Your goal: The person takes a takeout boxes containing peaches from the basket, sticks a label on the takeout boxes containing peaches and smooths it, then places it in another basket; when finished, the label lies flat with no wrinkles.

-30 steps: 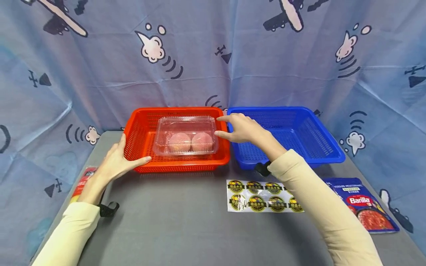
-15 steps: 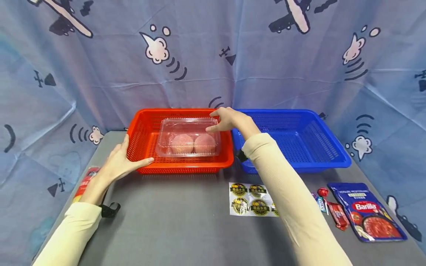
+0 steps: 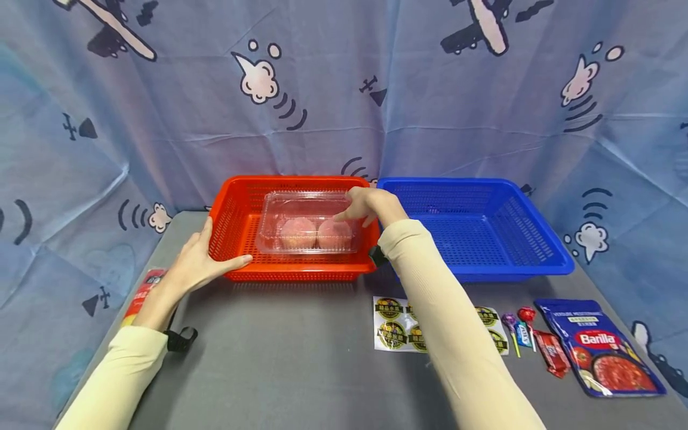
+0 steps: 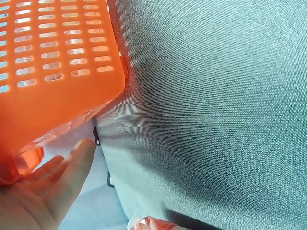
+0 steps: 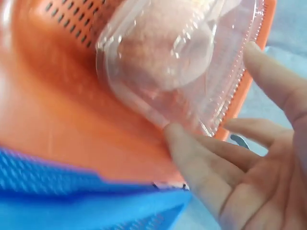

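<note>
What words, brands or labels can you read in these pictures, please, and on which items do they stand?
"Barilla": white on a red oval on the blue sauce pouch; the smaller white line above it is too small to read.
Sticker sheet: yellow characters on round dark labels, too small to read.
Candy wrappers and the red packet by the left hand: print unreadable.
</note>
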### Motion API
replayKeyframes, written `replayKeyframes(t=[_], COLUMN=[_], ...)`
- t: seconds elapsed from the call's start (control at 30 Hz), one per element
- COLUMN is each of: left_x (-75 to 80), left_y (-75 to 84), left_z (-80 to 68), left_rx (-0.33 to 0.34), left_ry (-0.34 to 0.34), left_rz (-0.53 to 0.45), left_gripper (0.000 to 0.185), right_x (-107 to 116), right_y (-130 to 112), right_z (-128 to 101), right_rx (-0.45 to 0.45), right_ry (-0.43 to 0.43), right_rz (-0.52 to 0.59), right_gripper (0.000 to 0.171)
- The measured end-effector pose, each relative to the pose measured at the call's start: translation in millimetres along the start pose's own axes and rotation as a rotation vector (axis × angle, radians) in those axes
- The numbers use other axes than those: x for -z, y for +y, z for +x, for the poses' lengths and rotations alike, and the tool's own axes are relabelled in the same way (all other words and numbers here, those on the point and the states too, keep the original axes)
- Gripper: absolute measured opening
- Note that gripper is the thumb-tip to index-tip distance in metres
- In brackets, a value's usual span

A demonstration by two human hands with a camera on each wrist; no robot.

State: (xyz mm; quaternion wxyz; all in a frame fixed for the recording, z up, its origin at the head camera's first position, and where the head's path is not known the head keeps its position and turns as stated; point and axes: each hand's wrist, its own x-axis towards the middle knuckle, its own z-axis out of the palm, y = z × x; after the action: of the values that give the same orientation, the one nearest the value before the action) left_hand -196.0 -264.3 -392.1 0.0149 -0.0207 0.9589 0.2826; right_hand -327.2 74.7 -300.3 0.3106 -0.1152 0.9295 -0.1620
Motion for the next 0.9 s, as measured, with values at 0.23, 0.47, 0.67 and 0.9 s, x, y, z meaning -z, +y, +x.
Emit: replayKeyframes(t=[0.23, 0.47, 0.67, 0.9], left_x=[0.9, 0.7, 0.6, 1.0], left_y=[-0.2, 0.6, 1.1, 0.3], left_z=[-0.5, 1.3, 1.8, 1.3], left_rx=[0.0, -0.002, 0.006, 0.008], left_ry=[0.002, -0.006, -0.017, -0.013], left_rz=[-0.008, -0.014, -0.014, -0.014], left_gripper=[0.13, 0.129, 0.13, 0.13], right_x=[-8.2, -14.0, -16.3, -19.9], right_y=[-6.6, -6.2, -4.5, -7.1], right_z=[-3.7, -2.1, -2.1, -1.3], right_rx=[-0.001, -0.107, -0.197, -0.176], right_ry=[-0.06, -0.085, -0.119, -0.19], right_rz=[0.164, 0.197, 0.228, 0.345], right_gripper=[0.088, 0.101, 0.087, 0.067])
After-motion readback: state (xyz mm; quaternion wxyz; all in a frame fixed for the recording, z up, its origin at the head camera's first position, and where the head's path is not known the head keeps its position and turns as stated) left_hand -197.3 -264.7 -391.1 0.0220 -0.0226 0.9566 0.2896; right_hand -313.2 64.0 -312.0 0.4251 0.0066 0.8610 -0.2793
